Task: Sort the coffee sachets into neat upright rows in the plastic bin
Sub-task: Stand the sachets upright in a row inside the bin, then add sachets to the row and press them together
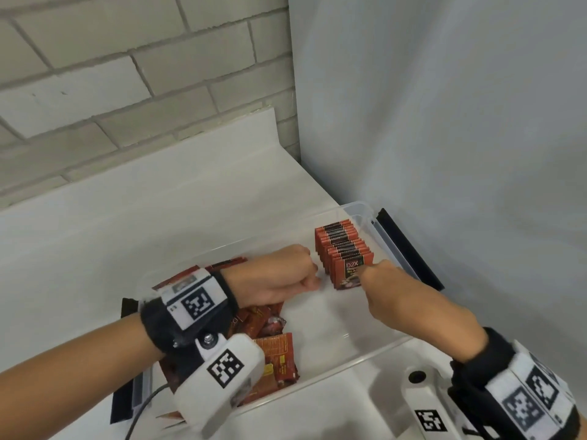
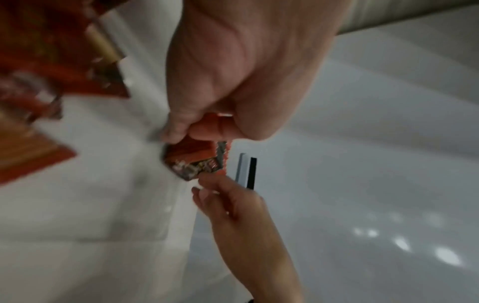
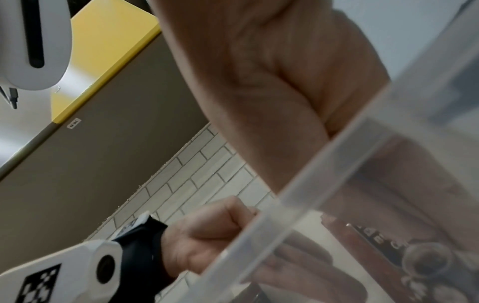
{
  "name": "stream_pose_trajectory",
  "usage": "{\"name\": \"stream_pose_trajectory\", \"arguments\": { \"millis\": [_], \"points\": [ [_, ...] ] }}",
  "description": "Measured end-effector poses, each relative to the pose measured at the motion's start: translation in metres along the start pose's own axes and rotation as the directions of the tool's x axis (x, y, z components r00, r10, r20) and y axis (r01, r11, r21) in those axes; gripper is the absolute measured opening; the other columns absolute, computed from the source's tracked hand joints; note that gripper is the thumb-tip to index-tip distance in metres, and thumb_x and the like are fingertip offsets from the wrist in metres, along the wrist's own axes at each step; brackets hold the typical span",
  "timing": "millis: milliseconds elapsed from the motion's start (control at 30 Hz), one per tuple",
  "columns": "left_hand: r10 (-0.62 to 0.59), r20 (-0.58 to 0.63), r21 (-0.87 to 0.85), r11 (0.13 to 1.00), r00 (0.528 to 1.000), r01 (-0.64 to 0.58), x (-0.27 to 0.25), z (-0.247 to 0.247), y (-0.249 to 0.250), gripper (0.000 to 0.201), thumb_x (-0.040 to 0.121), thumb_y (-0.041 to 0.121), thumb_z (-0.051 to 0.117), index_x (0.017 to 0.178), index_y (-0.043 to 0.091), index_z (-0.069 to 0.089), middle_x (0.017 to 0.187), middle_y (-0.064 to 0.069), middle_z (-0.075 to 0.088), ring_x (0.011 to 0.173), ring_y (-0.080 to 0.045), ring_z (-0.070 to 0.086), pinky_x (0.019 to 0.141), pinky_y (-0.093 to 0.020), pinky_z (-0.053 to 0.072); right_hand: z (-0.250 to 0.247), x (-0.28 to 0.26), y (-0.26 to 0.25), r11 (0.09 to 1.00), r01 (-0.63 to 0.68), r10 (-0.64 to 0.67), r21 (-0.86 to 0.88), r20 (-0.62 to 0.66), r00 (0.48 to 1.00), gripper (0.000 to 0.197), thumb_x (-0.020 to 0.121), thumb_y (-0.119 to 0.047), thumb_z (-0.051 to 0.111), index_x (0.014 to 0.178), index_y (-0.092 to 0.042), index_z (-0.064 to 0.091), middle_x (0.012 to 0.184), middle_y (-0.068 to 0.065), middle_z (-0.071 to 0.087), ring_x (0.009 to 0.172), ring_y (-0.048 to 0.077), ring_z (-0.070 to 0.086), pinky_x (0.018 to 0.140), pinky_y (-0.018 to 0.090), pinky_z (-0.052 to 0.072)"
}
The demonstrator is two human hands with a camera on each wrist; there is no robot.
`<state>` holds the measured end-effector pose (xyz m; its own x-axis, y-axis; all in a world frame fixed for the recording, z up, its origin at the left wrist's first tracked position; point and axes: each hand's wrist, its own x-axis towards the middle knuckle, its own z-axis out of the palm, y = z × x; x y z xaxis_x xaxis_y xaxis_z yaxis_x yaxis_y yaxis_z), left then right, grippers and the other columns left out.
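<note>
Two hands in clear plastic bin (image 1: 359,208), glossy red sachet row (image 1: 343,249) upright

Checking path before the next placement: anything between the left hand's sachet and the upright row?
Nothing visible. The left hand sits inside the plastic bin, close beside the upright row, with only bare bin floor between. The right hand touches the row's front sachet from the other side. The loose pile lies behind the left wrist.

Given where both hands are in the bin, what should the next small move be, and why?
Probably reach the left hand back to the loose sachets for another: the right hand steadies the front of the upright row, and the left fist looks empty.
</note>
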<state>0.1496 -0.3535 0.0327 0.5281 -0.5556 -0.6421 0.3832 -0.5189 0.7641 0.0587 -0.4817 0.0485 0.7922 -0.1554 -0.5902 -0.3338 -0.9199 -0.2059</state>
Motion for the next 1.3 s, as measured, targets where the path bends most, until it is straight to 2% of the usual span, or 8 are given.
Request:
{"name": "stream_pose_trajectory", "arguments": {
  "millis": [167, 300, 433, 667, 833, 1033, 1133, 1300],
  "points": [
    [0.027, 0.047, -0.246, 0.969, 0.999, -0.015, 0.007, 0.023, -0.01, 0.055, 0.077, -0.03, 0.023, 0.09, 0.014, 0.054, 0.107, -0.011, 0.06, 0.117, -0.027, 0.053, 0.098, -0.029, 0.038, -0.004, -0.001, -0.005, 0.998, -0.04, 0.04, 0.053, -0.002, 0.999, 0.033, 0.098, -0.01, 0.049, 0.131, -0.011, 0.046, 0.125, 0.011, 0.055, 0.102, 0.019, 0.058, 0.086, 0.025, 0.047],
    [-0.019, 0.013, -0.297, 0.955, 1.0, 0.022, 0.007, 0.024, -0.008, 0.05, 0.08, -0.027, 0.023, 0.081, 0.015, 0.049, 0.096, -0.01, 0.059, 0.108, -0.022, 0.053, 0.09, -0.027, 0.042, -0.004, -0.005, -0.002, 0.999, -0.02, 0.021, 0.044, -0.026, 0.999, 0.036, 0.098, -0.01, 0.048, 0.134, -0.01, 0.044, 0.126, 0.011, 0.053, 0.108, 0.022, 0.058, 0.088, 0.026, 0.048],
    [-0.029, 0.017, -0.282, 0.959, 0.999, 0.032, 0.008, 0.024, -0.006, 0.061, 0.077, -0.026, 0.023, 0.121, 0.006, 0.051, 0.135, -0.019, 0.051, 0.125, -0.027, 0.049, 0.1, -0.032, 0.041, -0.004, -0.007, -0.002, 0.998, 0.012, -0.009, 0.054, -0.047, 0.999, 0.03, 0.098, -0.009, 0.047, 0.128, -0.011, 0.047, 0.119, 0.01, 0.055, 0.094, 0.018, 0.057, 0.077, 0.023, 0.046],
    [-0.065, -0.049, -0.084, 0.995, 0.997, 0.061, 0.004, 0.019, 0.002, 0.048, 0.085, -0.025, 0.024, 0.07, 0.019, 0.037, 0.076, 0.002, 0.038, 0.075, -0.009, 0.042, 0.071, -0.02, 0.04, -0.001, -0.01, 0.004, 0.997, 0.05, -0.048, 0.059, -0.03, 0.998, 0.035, 0.1, -0.01, 0.045, 0.134, -0.009, 0.043, 0.11, 0.008, 0.052, 0.082, 0.015, 0.05, 0.059, 0.013, 0.037],
    [-0.046, -0.009, 0.24, 0.97, 0.999, 0.047, -0.013, -0.01, 0.01, 0.036, 0.091, -0.007, 0.043, 0.121, 0.011, 0.051, 0.125, -0.006, 0.051, 0.123, -0.021, 0.045, 0.104, -0.029, 0.039, 0.002, -0.008, 0.005, 0.996, 0.082, -0.081, 0.044, -0.035, 0.996, 0.035, 0.1, -0.013, 0.046, 0.135, -0.01, 0.042, 0.102, 0.002, 0.045, 0.077, 0.01, 0.048, 0.057, 0.012, 0.035],
    [0.045, 0.109, 0.764, 0.635, 0.993, -0.113, -0.062, -0.05, 0.033, 0.028, 0.093, 0.021, 0.058, 0.121, 0.026, 0.058, 0.112, 0.01, 0.064, 0.102, -0.005, 0.06, 0.088, -0.02, 0.047, -0.003, -0.013, -0.015, 0.941, 0.321, -0.316, 0.106, -0.057, 0.947, 0.021, 0.096, -0.031, 0.056, 0.113, -0.019, 0.059, 0.112, -0.002, 0.063, 0.099, 0.012, 0.058, 0.084, 0.025, 0.05],
    [-0.095, 0.17, 0.892, 0.438, 0.981, -0.112, -0.082, -0.059, 0.03, 0.033, 0.083, 0.034, 0.07, 0.114, 0.026, 0.06, 0.105, 0.011, 0.064, 0.099, -0.009, 0.061, 0.091, -0.03, 0.049, -0.002, -0.012, -0.034, 0.893, 0.425, -0.432, 0.15, 0.017, 0.902, 0.026, 0.085, -0.047, 0.066, 0.105, -0.031, 0.06, 0.1, -0.016, 0.062, 0.096, 0.002, 0.058, 0.09, 0.03, 0.051],
    [-0.347, 0.177, 0.98, 0.15, 0.921, -0.132, -0.1, -0.057, 0.009, 0.047, 0.079, 0.037, 0.074, 0.12, 0.021, 0.059, 0.113, 0.005, 0.061, 0.093, -0.008, 0.052, 0.069, -0.014, 0.04, 0.007, -0.012, -0.061, 0.832, 0.546, -0.554, 0.095, 0.127, 0.823, 0.051, 0.074, -0.059, 0.071, 0.111, -0.026, 0.06, 0.099, -0.016, 0.06, 0.094, 0.002, 0.058, 0.086, 0.027, 0.052]
  ]
}}
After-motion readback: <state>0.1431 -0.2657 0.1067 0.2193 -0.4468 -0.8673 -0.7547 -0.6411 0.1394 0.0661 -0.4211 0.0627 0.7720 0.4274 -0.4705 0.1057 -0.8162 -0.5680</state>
